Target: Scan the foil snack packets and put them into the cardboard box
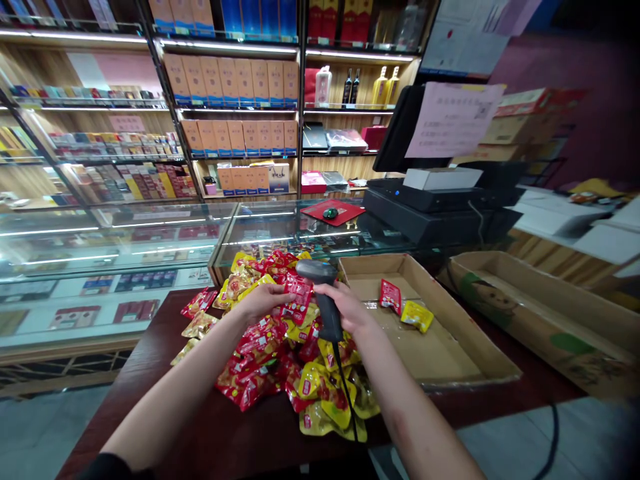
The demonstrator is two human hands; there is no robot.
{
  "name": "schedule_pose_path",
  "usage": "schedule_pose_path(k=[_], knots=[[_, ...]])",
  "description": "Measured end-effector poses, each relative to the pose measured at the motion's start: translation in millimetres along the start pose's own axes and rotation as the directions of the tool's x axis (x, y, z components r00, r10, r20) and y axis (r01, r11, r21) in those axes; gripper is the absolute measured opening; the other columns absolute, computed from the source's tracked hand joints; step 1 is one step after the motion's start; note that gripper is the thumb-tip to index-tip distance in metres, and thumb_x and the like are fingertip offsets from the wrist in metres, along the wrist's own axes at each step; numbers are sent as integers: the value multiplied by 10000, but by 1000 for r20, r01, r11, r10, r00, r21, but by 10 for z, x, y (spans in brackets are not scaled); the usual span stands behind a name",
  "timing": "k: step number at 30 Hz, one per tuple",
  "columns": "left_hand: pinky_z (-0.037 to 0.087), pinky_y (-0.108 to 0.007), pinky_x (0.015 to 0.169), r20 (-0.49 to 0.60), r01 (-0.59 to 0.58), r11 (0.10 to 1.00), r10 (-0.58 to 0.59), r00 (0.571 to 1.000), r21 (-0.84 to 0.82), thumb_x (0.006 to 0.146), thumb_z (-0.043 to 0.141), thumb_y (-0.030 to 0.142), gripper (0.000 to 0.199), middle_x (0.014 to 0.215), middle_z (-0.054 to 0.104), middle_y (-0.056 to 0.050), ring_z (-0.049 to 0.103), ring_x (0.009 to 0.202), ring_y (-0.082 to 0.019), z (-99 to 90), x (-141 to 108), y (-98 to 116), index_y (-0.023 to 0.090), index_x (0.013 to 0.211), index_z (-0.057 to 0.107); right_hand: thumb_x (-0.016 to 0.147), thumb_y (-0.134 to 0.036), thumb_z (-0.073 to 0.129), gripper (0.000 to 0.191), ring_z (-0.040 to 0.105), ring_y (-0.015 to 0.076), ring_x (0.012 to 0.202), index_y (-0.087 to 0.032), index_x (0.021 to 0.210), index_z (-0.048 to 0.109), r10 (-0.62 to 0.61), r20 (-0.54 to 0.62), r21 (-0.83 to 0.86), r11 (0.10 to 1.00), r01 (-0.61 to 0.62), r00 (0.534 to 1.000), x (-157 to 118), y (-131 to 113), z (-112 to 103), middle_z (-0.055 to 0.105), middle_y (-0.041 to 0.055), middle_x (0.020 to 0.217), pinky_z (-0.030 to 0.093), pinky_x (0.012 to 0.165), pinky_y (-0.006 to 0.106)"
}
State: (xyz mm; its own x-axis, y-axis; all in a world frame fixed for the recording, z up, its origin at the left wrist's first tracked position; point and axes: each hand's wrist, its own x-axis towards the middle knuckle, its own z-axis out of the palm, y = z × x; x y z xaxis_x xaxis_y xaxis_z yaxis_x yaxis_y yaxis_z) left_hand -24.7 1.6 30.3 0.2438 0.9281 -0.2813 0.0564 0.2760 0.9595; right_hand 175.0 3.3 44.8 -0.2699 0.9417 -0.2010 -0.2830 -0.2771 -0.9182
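Observation:
Between the fingers of my left hand (264, 300) is a red snack packet (299, 299), held upright over a heap of packets. My right hand (346, 305) is wrapped round the handle of a dark barcode scanner (327, 313). The scanner's head sits close beside the red packet, and its cable runs down towards me. Below both hands spreads a pile of red packets (255, 357) and yellow packets (325, 390) on the dark wooden table. Inside the shallow cardboard box (465, 327) to the right lie one red packet (391, 296) and one yellow packet (417, 317).
A second cardboard box (560, 327) stands farther right. Behind the pile is a glass display counter (270, 230) with a mouse (330, 213) on a red mat. A cash register with a monitor (405, 130) stands at the back right. Shelves of boxes and bottles line the wall.

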Motion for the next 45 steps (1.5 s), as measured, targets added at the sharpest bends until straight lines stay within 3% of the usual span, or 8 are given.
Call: schedule_pose_path(k=[4,11,14,17,21,27,31,45], knots=[[423,-178,469,-30,19,993,-16,999,116,492,826,415,396,716,626,-4,507,539,-65,-59,79,187,140,733,676,621,-266,715,284,609,113,617,-166,885,683,-60,27,-68,996,62,998,57,-48,-10,688,6,725,450,543,195],[485,-214,544,-70,33,999,-32,997,5,452,862,353,437,776,668,-15,594,613,-102,-243,342,308,157,783,654,635,-242,696,236,652,162,795,-159,855,675,-147,-12,-80,986,145,989,71,-17,51,699,39,836,517,798,298],[494,-222,539,-111,12,999,-17,994,-47,450,869,339,484,815,690,-39,631,638,-127,-320,477,351,160,845,654,655,-246,680,245,661,179,822,-163,881,636,-141,-18,-74,988,139,990,-61,-44,123,681,49,910,551,728,305],[495,-215,519,-141,-5,998,-4,990,-63,449,874,311,488,800,693,-44,634,614,-126,-372,604,403,156,853,647,678,-276,668,296,674,181,716,-184,941,569,-92,4,-67,994,92,996,-236,-65,219,653,58,962,559,537,293],[494,-208,499,-170,-4,997,-9,985,-75,480,868,257,436,756,687,-38,622,567,-116,-368,722,470,147,831,634,689,-342,670,321,646,159,551,-195,936,526,-49,30,-138,989,52,998,-388,9,323,635,33,838,509,403,264],[517,-219,513,-154,1,993,-19,988,-115,524,851,189,376,792,693,-49,641,606,-129,-281,778,531,144,820,624,677,-366,672,320,604,167,442,-226,902,492,-31,35,-180,983,37,999,-378,269,404,580,-45,600,491,370,289],[522,-217,526,-133,9,993,-25,991,-117,527,849,181,381,804,695,-55,646,615,-130,-264,785,545,145,835,627,691,-368,662,324,550,161,369,-229,919,478,-36,-10,-216,976,33,999,-371,319,442,529,-73,466,477,365,293],[503,-210,497,-120,19,996,-30,992,-90,482,871,222,450,765,688,-52,638,609,-136,-270,823,512,141,854,633,727,-402,625,320,539,164,352,-227,956,485,-87,-15,-248,965,80,996,-392,331,424,518,-79,423,489,384,300]])
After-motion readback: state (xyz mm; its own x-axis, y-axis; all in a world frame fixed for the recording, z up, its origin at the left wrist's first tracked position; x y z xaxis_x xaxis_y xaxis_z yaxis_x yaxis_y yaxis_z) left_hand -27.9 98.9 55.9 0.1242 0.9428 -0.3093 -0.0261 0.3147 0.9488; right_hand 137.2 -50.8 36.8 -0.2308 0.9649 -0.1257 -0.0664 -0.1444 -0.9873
